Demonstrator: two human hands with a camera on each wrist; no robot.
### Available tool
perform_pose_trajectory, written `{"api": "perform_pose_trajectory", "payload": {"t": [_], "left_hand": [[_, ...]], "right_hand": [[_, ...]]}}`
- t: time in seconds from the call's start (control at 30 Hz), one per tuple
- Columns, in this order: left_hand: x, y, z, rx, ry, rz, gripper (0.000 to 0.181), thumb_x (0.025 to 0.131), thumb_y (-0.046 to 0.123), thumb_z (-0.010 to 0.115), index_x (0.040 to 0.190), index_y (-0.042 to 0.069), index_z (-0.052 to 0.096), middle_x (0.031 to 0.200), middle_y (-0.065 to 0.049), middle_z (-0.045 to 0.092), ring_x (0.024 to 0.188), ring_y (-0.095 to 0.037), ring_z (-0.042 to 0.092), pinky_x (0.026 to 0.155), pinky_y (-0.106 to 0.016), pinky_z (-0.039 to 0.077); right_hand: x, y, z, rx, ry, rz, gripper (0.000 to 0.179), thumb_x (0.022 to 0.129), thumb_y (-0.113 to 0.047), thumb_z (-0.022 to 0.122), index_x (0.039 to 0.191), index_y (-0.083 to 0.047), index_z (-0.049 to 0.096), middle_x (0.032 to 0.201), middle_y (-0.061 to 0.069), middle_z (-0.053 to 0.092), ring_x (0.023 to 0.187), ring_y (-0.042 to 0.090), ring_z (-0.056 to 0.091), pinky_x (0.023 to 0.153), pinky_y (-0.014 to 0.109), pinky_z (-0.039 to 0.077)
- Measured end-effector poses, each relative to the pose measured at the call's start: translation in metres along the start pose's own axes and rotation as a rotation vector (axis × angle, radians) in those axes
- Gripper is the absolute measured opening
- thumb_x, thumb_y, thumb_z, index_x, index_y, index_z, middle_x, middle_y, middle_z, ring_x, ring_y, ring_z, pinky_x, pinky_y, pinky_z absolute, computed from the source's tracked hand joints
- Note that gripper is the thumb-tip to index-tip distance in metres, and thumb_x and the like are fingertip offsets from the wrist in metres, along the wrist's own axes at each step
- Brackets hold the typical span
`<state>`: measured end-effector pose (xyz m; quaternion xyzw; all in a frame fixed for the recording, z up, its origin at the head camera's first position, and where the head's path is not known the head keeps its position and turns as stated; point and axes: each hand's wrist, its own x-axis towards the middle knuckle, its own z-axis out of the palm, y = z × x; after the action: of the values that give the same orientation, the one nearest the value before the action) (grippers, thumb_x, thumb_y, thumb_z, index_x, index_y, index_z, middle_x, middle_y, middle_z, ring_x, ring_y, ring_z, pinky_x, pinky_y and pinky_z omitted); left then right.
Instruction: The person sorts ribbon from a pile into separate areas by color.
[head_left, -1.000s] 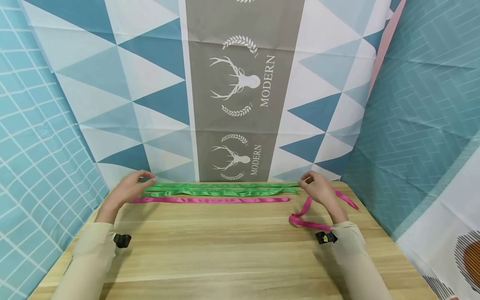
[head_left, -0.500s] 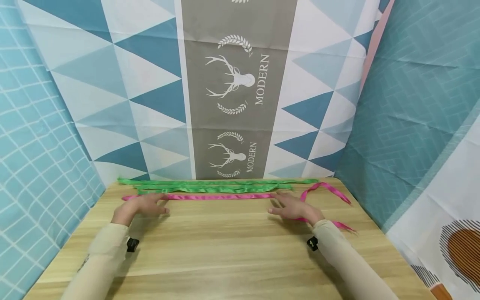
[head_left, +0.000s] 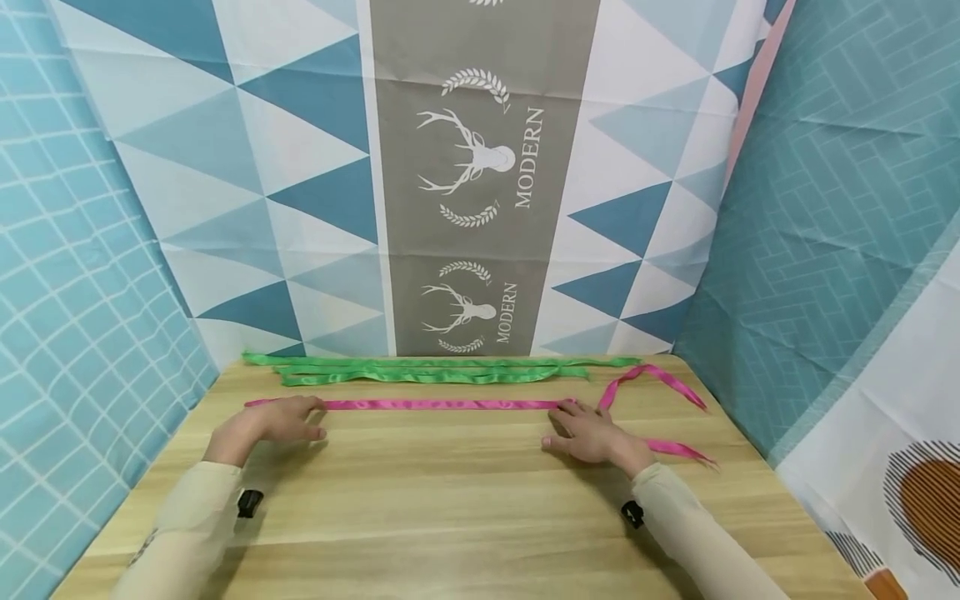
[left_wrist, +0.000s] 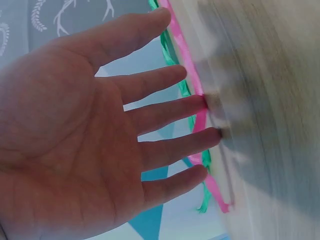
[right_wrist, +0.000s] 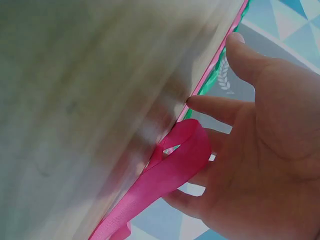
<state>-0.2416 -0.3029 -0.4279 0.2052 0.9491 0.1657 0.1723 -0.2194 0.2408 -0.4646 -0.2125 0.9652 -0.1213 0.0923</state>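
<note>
A straight pink ribbon (head_left: 435, 405) stretches across the table between my hands in the head view. Near its left end my left hand (head_left: 273, 423) has its fingertips on it; the left wrist view shows that hand's fingers (left_wrist: 165, 112) spread and straight. Over its right end lies my right hand (head_left: 588, 433), fingers extended, fingertips at the ribbon. A second, looped pink ribbon (head_left: 675, 385) trails partly behind the right hand, and its loop (right_wrist: 192, 150) rises in front of those fingers in the right wrist view. Behind, several green ribbons (head_left: 450, 375) lie side by side.
The wooden table (head_left: 435, 517) ends at a patterned backdrop (head_left: 465, 208) just behind the green ribbons. Blue tiled sheeting (head_left: 67, 275) stands to the left, and teal sheeting (head_left: 832, 233) to the right.
Both hands have left the ends of the green ribbons and come down onto the straight pink ribbon. That ribbon has slid nearer to me, widening its gap from the green ones.
</note>
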Motion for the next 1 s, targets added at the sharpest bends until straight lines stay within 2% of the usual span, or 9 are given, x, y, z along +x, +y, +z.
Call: {"api": "perform_pose_trajectory", "payload": {"t": [0.1, 0.17, 0.27, 0.33, 0.43, 0.6, 0.8, 0.9, 1.0], "left_hand": [[0.004, -0.009, 0.002, -0.014, 0.018, -0.018, 0.069, 0.094, 0.045, 0.071, 0.140, -0.003, 0.053, 0.138, -0.030, 0.052, 0.129, -0.053, 0.045, 0.100, -0.068, 0.037], [0.003, -0.007, 0.001, -0.028, 0.026, -0.018, 0.069, 0.095, 0.042, 0.071, 0.142, -0.004, 0.051, 0.139, -0.030, 0.051, 0.130, -0.053, 0.044, 0.101, -0.067, 0.036], [-0.004, 0.007, -0.005, -0.021, 0.042, -0.017, 0.067, 0.097, 0.034, 0.071, 0.143, -0.009, 0.047, 0.141, -0.036, 0.046, 0.131, -0.057, 0.039, 0.101, -0.068, 0.035], [-0.010, 0.020, -0.010, -0.010, 0.044, -0.028, 0.068, 0.098, 0.031, 0.070, 0.145, -0.010, 0.043, 0.144, -0.040, 0.040, 0.133, -0.059, 0.034, 0.101, -0.069, 0.034], [-0.014, 0.032, -0.014, 0.007, 0.055, -0.028, 0.070, 0.098, 0.036, 0.069, 0.146, -0.007, 0.043, 0.146, -0.040, 0.038, 0.135, -0.060, 0.032, 0.101, -0.070, 0.033], [-0.017, 0.053, -0.016, 0.016, 0.047, 0.030, 0.072, 0.098, 0.042, 0.067, 0.147, -0.004, 0.045, 0.146, -0.035, 0.043, 0.134, -0.056, 0.038, 0.102, -0.068, 0.035], [-0.018, 0.072, -0.014, 0.028, 0.054, 0.107, 0.069, 0.097, 0.042, 0.068, 0.147, -0.002, 0.047, 0.146, -0.029, 0.047, 0.133, -0.052, 0.042, 0.102, -0.066, 0.037], [-0.015, 0.082, -0.011, -0.022, 0.041, 0.164, 0.066, 0.098, 0.042, 0.067, 0.146, 0.001, 0.048, 0.144, -0.025, 0.050, 0.132, -0.048, 0.046, 0.102, -0.064, 0.038], [-0.008, 0.090, -0.005, -0.130, -0.030, 0.220, 0.060, 0.100, 0.041, 0.066, 0.147, 0.007, 0.048, 0.142, -0.020, 0.053, 0.128, -0.044, 0.051, 0.101, -0.060, 0.041]], "right_hand": [[-0.002, -0.002, -0.003, 0.010, 0.038, 0.002, 0.071, 0.103, -0.054, 0.054, 0.154, -0.006, 0.044, 0.159, 0.023, 0.031, 0.146, 0.048, 0.025, 0.109, 0.073, 0.015], [-0.005, -0.004, -0.010, 0.015, 0.092, -0.002, 0.067, 0.103, -0.049, 0.057, 0.153, -0.005, 0.046, 0.157, 0.025, 0.035, 0.143, 0.047, 0.031, 0.108, 0.073, 0.019], [-0.011, -0.002, -0.026, 0.020, 0.176, 0.035, 0.060, 0.102, -0.040, 0.062, 0.147, -0.001, 0.051, 0.148, 0.029, 0.044, 0.130, 0.047, 0.048, 0.103, 0.070, 0.033], [-0.015, 0.003, -0.036, 0.025, 0.211, 0.087, 0.053, 0.101, -0.034, 0.066, 0.139, 0.003, 0.057, 0.133, 0.028, 0.056, 0.115, 0.043, 0.060, 0.096, 0.064, 0.044], [-0.019, 0.014, -0.038, 0.051, 0.195, 0.139, 0.040, 0.097, -0.025, 0.071, 0.124, 0.004, 0.064, 0.110, 0.019, 0.066, 0.094, 0.033, 0.065, 0.084, 0.055, 0.052], [-0.022, 0.026, -0.018, 0.089, 0.119, 0.055, 0.025, 0.091, -0.018, 0.079, 0.107, -0.003, 0.068, 0.095, 0.005, 0.065, 0.085, 0.022, 0.060, 0.079, 0.045, 0.052], [-0.022, 0.024, -0.006, 0.092, 0.196, 0.031, 0.018, 0.089, -0.009, 0.080, 0.084, -0.011, 0.063, 0.071, -0.002, 0.050, 0.066, 0.015, 0.044, 0.062, 0.035, 0.039], [-0.024, 0.018, -0.011, 0.150, 0.236, -0.001, 0.016, 0.091, -0.006, 0.076, 0.081, -0.010, 0.064, 0.068, -0.003, 0.049, 0.063, 0.013, 0.043, 0.060, 0.033, 0.037], [-0.027, 0.007, -0.023, 0.234, 0.282, -0.059, 0.016, 0.092, -0.008, 0.077, 0.081, -0.010, 0.065, 0.068, -0.003, 0.051, 0.062, 0.013, 0.044, 0.057, 0.030, 0.037]]}}
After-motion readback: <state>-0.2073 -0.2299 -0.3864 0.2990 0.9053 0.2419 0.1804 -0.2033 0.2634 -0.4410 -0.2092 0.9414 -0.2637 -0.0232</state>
